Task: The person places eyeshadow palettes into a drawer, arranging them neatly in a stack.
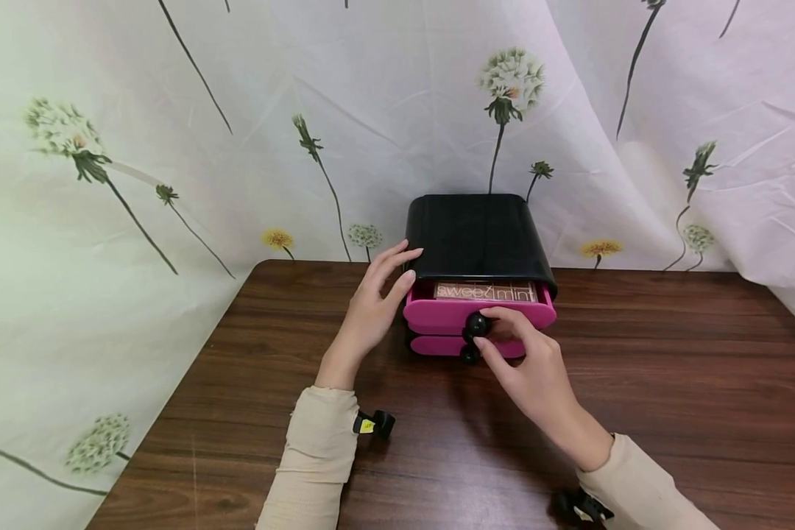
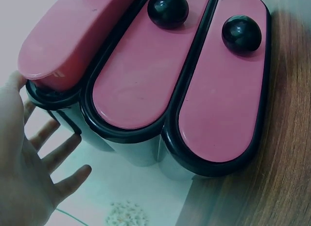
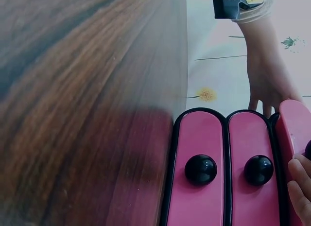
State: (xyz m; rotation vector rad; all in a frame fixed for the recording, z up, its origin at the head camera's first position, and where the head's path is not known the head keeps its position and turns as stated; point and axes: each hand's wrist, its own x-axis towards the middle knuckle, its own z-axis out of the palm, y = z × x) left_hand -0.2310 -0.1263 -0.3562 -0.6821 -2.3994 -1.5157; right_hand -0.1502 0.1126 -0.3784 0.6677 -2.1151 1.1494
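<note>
A small black drawer unit [image 1: 477, 235] with pink fronts stands at the back of the table. Its top drawer [image 1: 437, 315] is pulled partly out, and a box lettered "sweet mint" [image 1: 486, 292] shows inside. My right hand [image 1: 543, 372] pinches the round black knob [image 1: 478, 324] of that drawer between thumb and fingers. With fingers spread, my left hand [image 1: 372, 305] rests at the unit's left upper side, near the drawer's edge. Below, the middle drawer [image 2: 146, 85] and the bottom drawer [image 2: 223, 99] are closed, each with a black knob.
The brown wooden table [image 1: 252, 412] carries the unit. Right behind it hangs a white cloth [image 1: 404, 132] printed with dandelions. Dark camera mounts [image 1: 383, 425] are strapped at both wrists, close above the tabletop.
</note>
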